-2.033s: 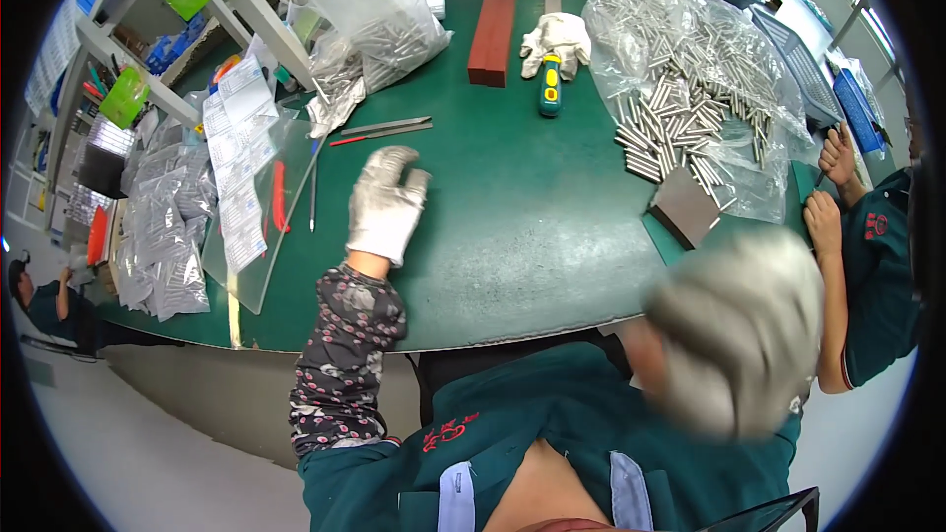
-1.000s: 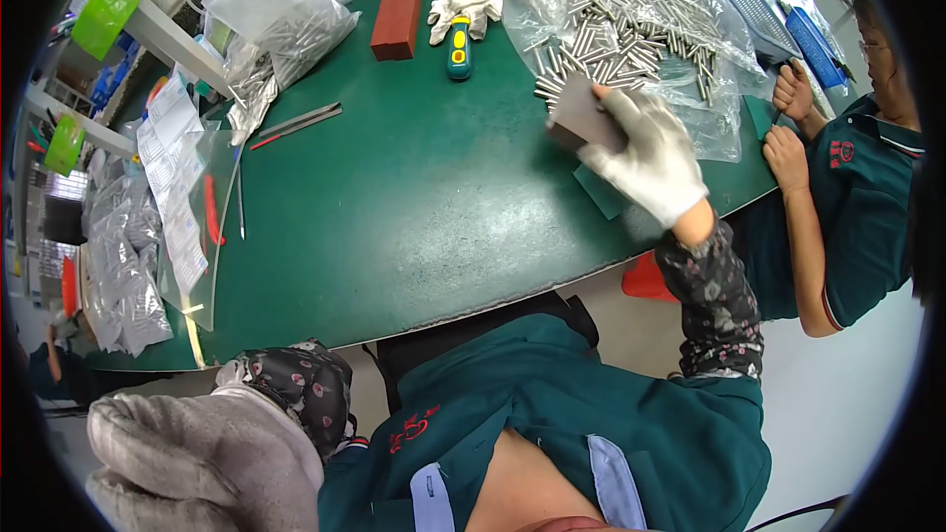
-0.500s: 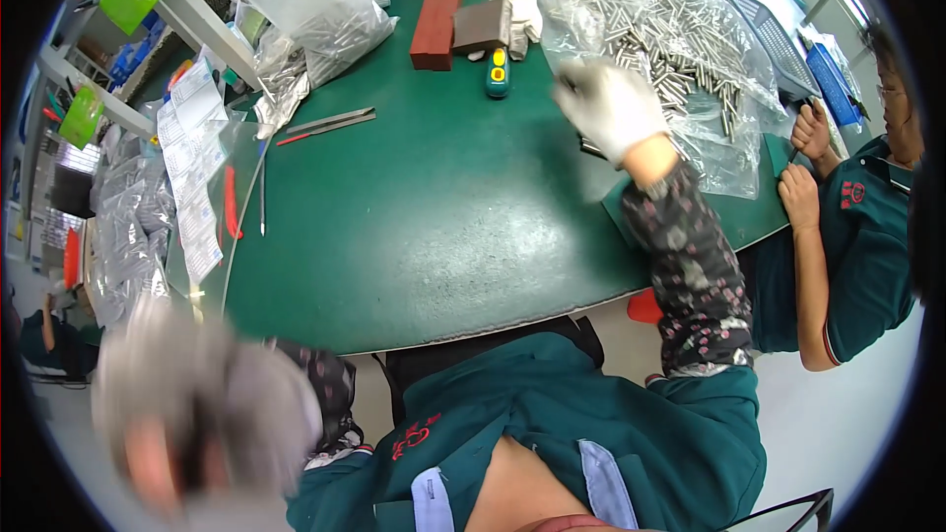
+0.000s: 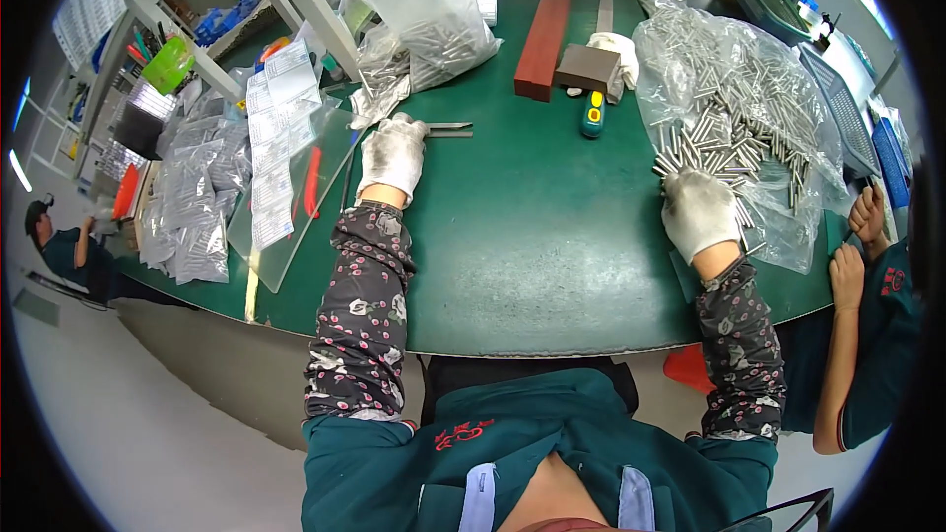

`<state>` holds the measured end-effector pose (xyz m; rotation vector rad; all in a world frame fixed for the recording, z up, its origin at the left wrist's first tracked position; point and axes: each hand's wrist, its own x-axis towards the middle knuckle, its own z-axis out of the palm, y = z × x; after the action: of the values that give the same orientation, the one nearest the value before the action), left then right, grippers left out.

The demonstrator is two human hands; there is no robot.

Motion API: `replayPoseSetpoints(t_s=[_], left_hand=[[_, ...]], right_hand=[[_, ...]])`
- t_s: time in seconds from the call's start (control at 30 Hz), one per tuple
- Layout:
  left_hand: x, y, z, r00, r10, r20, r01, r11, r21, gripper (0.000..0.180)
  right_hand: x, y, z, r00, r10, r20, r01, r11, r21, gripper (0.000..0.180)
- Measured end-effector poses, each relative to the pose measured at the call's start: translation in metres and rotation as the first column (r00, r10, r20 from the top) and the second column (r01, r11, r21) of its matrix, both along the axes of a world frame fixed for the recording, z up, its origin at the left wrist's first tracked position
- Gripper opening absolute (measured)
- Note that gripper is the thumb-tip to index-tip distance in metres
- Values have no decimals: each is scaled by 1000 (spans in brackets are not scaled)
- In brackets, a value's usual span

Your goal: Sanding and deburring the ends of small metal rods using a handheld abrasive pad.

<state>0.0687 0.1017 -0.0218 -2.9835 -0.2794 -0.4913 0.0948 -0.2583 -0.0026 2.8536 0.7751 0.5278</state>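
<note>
Green matting covers the bench where we have both gloved hands out at once. Our left hand lies palm-down over the near end of a flat metal strip, fingers curled onto it, so we read it as closing on the strip, though the glove hides whether it is truly pinched or only pressed. The strip's long axis runs left to right across the bench, its free end pointing toward the red bar and the yellow-and-green tool. Our right hand rests at the near edge of the heap of steel pins spread on clear plastic sheet; its fingers are bent down among the pins, and we cannot tell whether any are held. The pins themselves lie every which way (no common direction, though many near the hand run roughly away from us). As for progress, we judge the work to be at an early point: the heap is large and loose, nothing sorted or laid out sits on the bare mat between our hands, and the strip has not left the surface. A bag of more pins stands behind the left hand, with paper sheets to its left. Another person's hands rest at the bench's right edge, apart from ours.
</note>
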Motion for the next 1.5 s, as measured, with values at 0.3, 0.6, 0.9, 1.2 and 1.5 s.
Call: replayPoseSetpoints(t_s=[0.3,0.6,0.9,1.2,1.5], left_hand=[[-17,-86,14,927,-362,-103,356,932,-72,8],[-40,-131,9,898,-435,69,437,859,-265,17],[-43,-125,7,922,-387,25,385,905,-184,8],[-49,-118,10,934,-352,65,348,846,-403,20],[-68,-139,13,873,-487,-25,385,720,-577,25]], right_hand=[[2,38,13,529,690,-493,549,164,819,16],[13,44,-26,443,826,-350,767,-146,625,19],[8,44,-31,948,269,-173,27,471,882,18],[7,27,-6,439,860,-262,792,-233,564,30],[6,44,-23,681,497,-537,495,228,839,21]])
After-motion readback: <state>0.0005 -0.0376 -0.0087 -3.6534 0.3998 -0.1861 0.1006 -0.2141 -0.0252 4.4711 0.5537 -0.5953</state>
